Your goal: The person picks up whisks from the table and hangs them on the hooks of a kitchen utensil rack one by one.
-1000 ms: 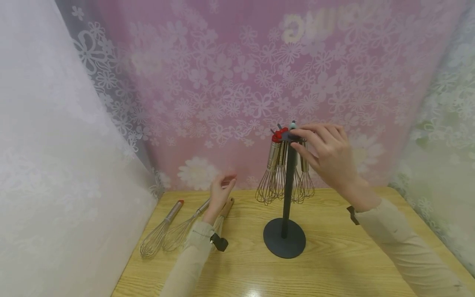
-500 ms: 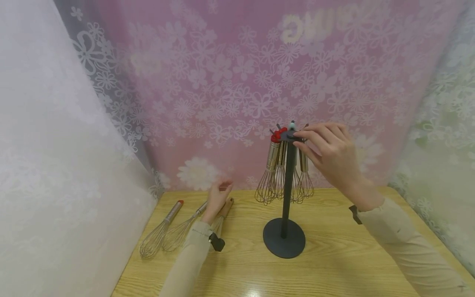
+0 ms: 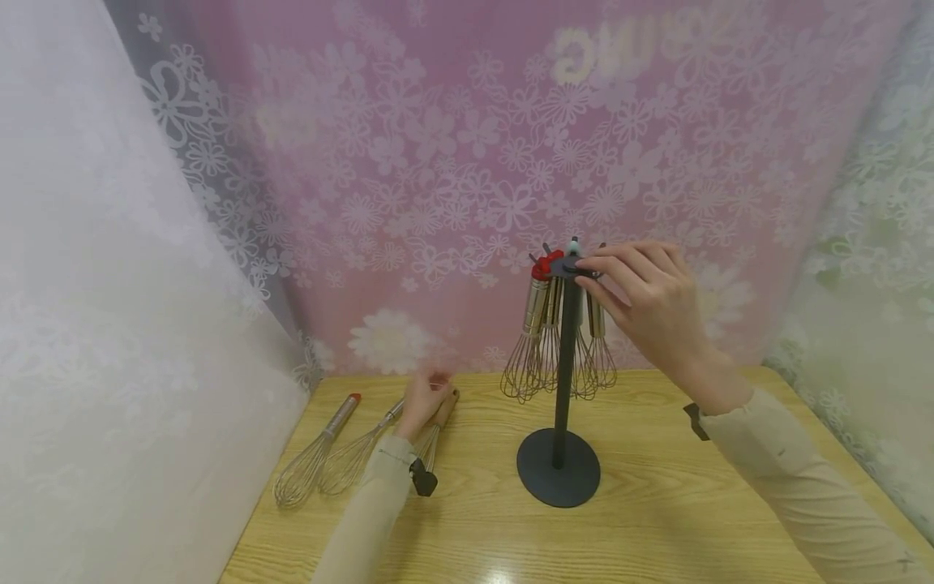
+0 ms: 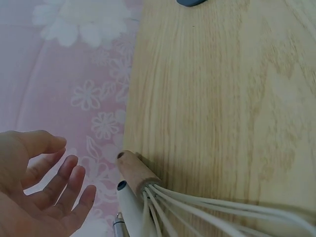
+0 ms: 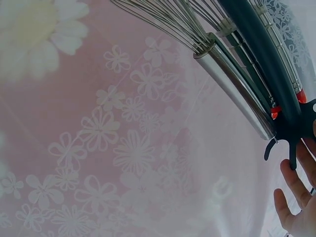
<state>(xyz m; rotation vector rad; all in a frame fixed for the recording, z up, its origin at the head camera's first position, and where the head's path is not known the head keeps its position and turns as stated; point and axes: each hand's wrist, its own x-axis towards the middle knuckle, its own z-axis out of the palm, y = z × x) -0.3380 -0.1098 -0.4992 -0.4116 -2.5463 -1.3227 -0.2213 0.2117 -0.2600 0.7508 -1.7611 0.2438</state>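
Observation:
My right hand (image 3: 649, 300) pinches the hooked top of a dark rotating stand (image 3: 564, 373), with thumb and fingertips at one hook. Several metal whisks (image 3: 535, 312) hang from its hooks, some with red ends; one steel handle (image 5: 237, 91) shows close up in the right wrist view. My left hand (image 3: 425, 401) hovers over whisks lying at the left, fingers loosely bent and holding nothing. Nearest to it is a whisk with a wooden handle (image 4: 138, 172). Beside that one lies a white-handled whisk (image 4: 129, 207), mostly hidden by the hand and sleeve in the head view.
A red-tipped metal whisk (image 3: 321, 446) and a thin-handled whisk (image 3: 357, 454) lie on the wooden table (image 3: 467, 519) at the left. The stand's round base (image 3: 559, 487) rests mid-table. A pink flowered curtain (image 3: 438, 203) hangs behind the table.
My left hand has moved down and slightly left toward the lying whisks. The right hand stays at the top of the stand, which has shifted very slightly.

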